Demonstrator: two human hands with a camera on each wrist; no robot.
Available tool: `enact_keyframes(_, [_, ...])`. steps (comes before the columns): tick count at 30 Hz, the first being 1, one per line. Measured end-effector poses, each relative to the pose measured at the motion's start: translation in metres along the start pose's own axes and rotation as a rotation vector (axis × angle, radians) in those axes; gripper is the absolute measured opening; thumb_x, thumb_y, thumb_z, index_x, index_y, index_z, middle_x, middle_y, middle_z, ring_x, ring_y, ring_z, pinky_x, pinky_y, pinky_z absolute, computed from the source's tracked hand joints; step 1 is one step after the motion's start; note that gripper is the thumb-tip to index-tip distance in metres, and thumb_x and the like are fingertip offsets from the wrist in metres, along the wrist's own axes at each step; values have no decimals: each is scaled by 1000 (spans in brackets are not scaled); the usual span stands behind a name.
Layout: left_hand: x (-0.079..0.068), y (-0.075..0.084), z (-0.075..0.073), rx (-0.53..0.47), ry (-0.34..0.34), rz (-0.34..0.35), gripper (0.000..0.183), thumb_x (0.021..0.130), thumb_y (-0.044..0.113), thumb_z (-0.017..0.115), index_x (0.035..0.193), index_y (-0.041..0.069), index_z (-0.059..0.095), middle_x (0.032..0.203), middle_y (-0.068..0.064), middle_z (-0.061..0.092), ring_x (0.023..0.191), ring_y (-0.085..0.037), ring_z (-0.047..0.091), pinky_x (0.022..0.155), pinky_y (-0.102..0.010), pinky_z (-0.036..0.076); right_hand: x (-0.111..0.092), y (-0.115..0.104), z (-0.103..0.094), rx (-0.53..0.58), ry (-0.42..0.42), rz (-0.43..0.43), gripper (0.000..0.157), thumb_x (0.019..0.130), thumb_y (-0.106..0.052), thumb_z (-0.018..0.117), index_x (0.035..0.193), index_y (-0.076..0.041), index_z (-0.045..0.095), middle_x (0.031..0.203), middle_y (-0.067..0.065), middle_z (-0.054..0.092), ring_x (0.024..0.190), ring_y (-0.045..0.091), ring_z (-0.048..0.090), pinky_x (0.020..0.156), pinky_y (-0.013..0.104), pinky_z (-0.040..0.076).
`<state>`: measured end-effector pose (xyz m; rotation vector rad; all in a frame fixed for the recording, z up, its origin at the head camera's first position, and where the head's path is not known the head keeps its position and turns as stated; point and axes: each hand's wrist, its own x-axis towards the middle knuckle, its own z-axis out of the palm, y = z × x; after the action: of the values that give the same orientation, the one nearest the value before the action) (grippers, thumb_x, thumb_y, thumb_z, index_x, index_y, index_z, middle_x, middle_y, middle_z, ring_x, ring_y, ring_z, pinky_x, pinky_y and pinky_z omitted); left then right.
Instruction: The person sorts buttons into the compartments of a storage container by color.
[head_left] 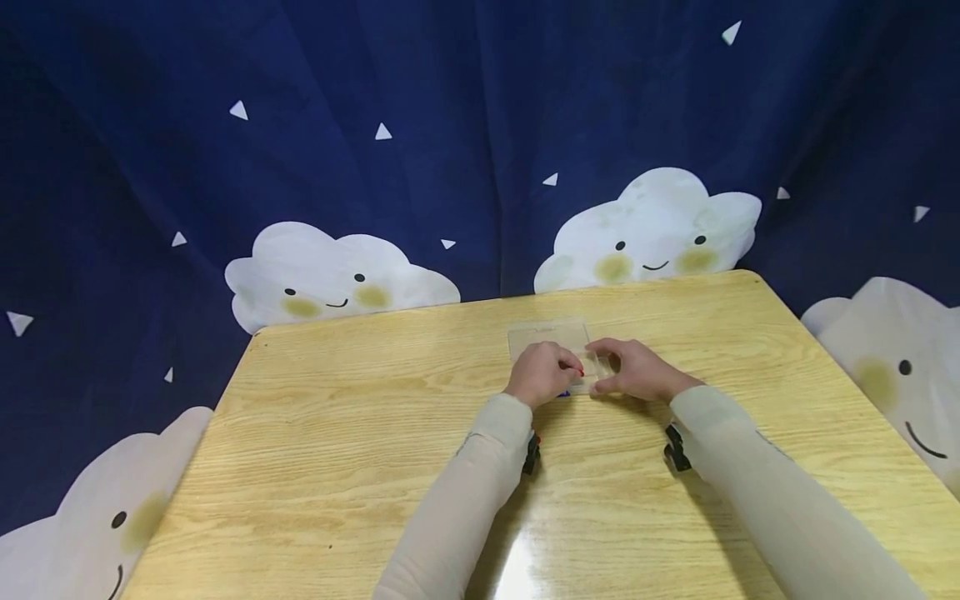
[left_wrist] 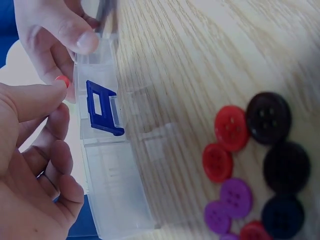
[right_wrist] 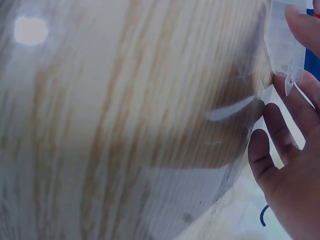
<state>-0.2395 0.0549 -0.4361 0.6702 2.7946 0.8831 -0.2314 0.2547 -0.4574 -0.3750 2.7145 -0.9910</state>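
My left hand point(head_left: 538, 374) pinches a small red button point(left_wrist: 62, 80) between thumb and forefinger, above a clear plastic box point(left_wrist: 117, 182). On the front of that box is a blue latch point(left_wrist: 101, 108). At the box's right end, my right hand point(head_left: 637, 372) holds it, thumb on the near side and fingers round the far side. The other fingers of the left hand curl loosely beside the box in the left wrist view. What lies inside the box cannot be made out.
Several loose buttons lie on the wooden table point(head_left: 337, 433) in the left wrist view: red buttons point(left_wrist: 232, 128), purple buttons point(left_wrist: 236, 198) and dark buttons point(left_wrist: 286, 167). A dark blue curtain point(head_left: 420, 67) with clouds hangs behind the table's far edge.
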Motion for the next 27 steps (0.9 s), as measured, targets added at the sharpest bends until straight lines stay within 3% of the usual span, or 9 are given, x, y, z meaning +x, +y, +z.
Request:
enact_keyframes(9, [-2, 2, -1, 0, -3, -20, 12, 91, 19, 71, 96, 18, 81, 104, 4, 75, 95, -10, 66, 77, -18, 51, -1, -2, 1, 5, 0, -13, 72, 82, -29, 81, 142, -5, 49, 141, 23, 53, 121, 39, 54, 100, 54, 46])
enact_keyframes(14, [-2, -1, -1, 27, 9, 15, 14, 92, 19, 68, 97, 18, 81, 104, 4, 75, 95, -10, 67, 77, -17, 51, -1, -3, 1, -8, 3, 14, 71, 82, -28, 81, 143, -7, 50, 143, 22, 53, 124, 40, 54, 102, 55, 45])
enact_keyframes(21, [-12, -11, -25, 103, 33, 74, 14, 92, 19, 69, 98, 17, 81, 96, 4, 75, 86, -9, 66, 75, -19, 52, 2, -3, 1, -22, -3, 26, 72, 82, -29, 81, 143, -7, 49, 141, 23, 53, 122, 37, 54, 104, 54, 44])
enact_keyframes(27, [-29, -21, -46, 108, 6, 100, 15, 92, 20, 68, 100, 15, 80, 92, 2, 73, 84, -10, 64, 76, -22, 51, 1, -1, 1, -35, 3, 31, 73, 81, -30, 82, 143, -8, 50, 139, 23, 54, 120, 35, 54, 103, 54, 44])
